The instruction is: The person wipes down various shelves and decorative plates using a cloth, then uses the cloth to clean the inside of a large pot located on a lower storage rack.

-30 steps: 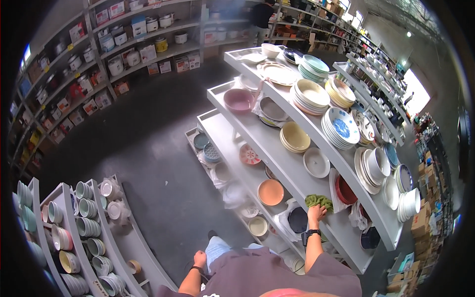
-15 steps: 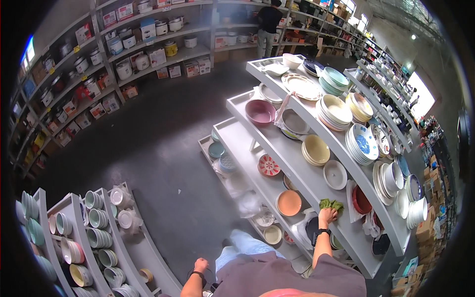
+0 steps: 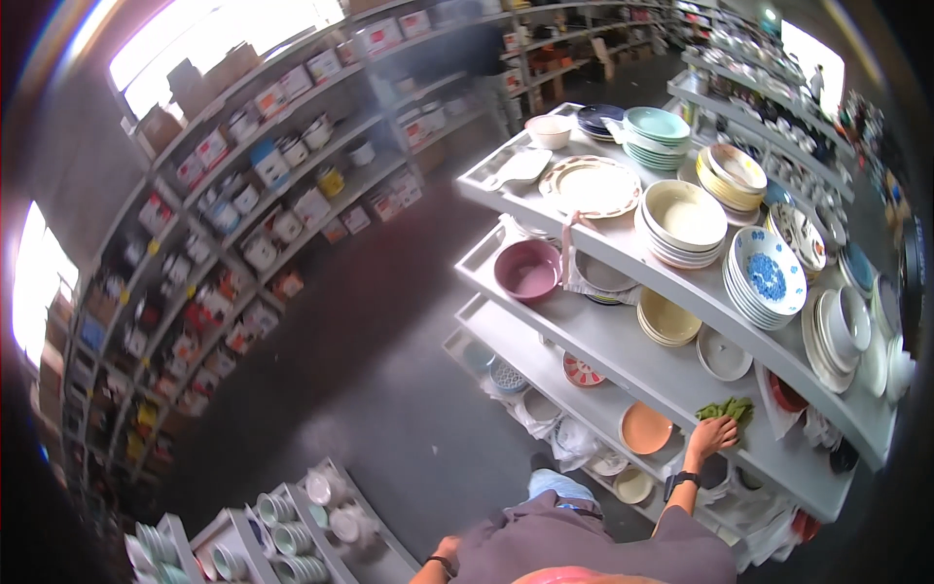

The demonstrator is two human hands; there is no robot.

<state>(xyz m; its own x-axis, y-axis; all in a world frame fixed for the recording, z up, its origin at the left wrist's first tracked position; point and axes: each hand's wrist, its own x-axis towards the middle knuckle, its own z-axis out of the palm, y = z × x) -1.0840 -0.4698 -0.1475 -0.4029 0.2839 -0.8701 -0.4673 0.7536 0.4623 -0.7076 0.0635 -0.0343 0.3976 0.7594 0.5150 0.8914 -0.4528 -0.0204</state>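
My right hand [image 3: 716, 437] presses a crumpled green cloth [image 3: 732, 412] onto the grey shelf board [image 3: 637, 355] at the right, its fingers closed over the cloth. Near it on the same tier stand a light grey bowl [image 3: 724, 352], a stack of yellow bowls [image 3: 667, 317] and, farther left, a maroon bowl [image 3: 528, 270]. One tier lower sits an orange bowl [image 3: 646, 428]. At my side hangs my left hand [image 3: 448, 551], away from the shelves; it is small in view and its fingers cannot be made out.
The upper tier bears a scalloped plate [image 3: 590, 186], cream bowls [image 3: 684, 215] and blue-flowered bowls [image 3: 764, 275]. Another bowl rack [image 3: 365, 545] stands at lower left. Tall shelving [image 3: 255, 284] with boxes and cookers lines the far wall, beyond the dark floor [image 3: 389, 389].
The view has swung, so the rack now lies farther right and looks larger. My right hand still presses the green cloth on the shelf board. The left hand stays low at my side.
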